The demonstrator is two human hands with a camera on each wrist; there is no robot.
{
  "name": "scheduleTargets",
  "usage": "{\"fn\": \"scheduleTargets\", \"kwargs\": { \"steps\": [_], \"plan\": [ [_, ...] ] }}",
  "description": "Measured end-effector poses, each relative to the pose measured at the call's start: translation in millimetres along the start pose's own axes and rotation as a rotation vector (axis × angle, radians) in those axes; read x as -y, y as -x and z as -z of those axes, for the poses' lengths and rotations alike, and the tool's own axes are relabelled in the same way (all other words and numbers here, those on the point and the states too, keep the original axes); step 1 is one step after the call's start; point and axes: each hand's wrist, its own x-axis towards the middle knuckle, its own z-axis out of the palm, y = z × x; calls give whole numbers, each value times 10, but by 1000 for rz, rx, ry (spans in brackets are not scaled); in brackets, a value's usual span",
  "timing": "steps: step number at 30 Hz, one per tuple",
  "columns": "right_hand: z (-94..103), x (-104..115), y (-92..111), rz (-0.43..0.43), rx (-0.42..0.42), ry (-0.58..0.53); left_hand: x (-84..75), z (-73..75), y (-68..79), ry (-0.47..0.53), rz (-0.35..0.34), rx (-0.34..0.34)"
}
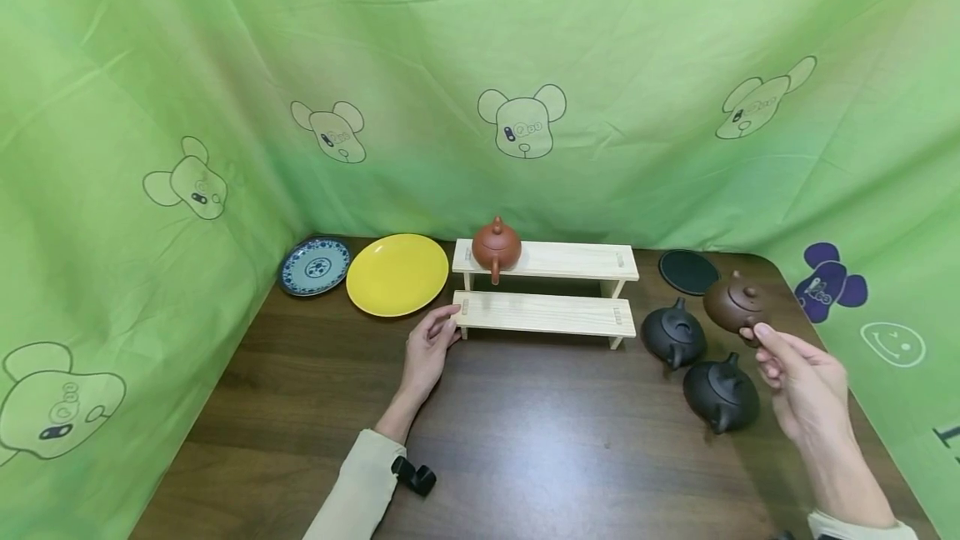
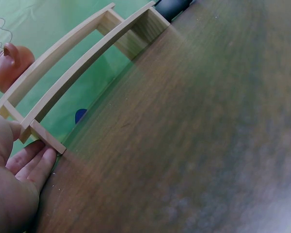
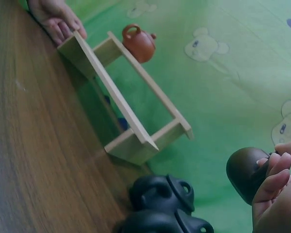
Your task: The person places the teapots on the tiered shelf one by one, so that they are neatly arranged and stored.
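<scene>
My right hand [image 1: 813, 390] grips the handle of a dark brown teapot [image 1: 737, 303] between thumb and fingers, held up at the right side of the table. In the right wrist view the brown teapot [image 3: 247, 172] shows beyond the curled fingers. My left hand [image 1: 427, 348] holds the left end of a two-tier wooden shelf [image 1: 543, 312]. The left wrist view shows the thumb by the lower board and the fingers [image 2: 36, 165] against the leg. A reddish clay teapot [image 1: 497, 247] stands on the left part of the upper tier.
Two black teapots [image 1: 673, 334] stand to the right of the shelf, one nearer me. Behind them lies a round dark coaster [image 1: 686, 272]. Left of the shelf are a yellow plate [image 1: 397, 275] and a blue patterned plate [image 1: 315, 267]. A green curtain [image 1: 420, 48] closes off the back and sides.
</scene>
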Motion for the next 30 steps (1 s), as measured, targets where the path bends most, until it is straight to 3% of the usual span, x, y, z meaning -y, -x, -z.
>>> {"fn": "scheduleTargets", "kwargs": {
  "steps": [15, 24, 30],
  "plan": [
    [-259, -108, 9, 45, 54, -31, -6, 3, 10, -3, -5, -1],
    [-534, -218, 39, 103, -9, -163, -13, -2, 15, -4, 2, -5],
    [-654, -248, 17, 124, -66, -166, -7, 2, 12, -13, -10, -5]
  ]
}}
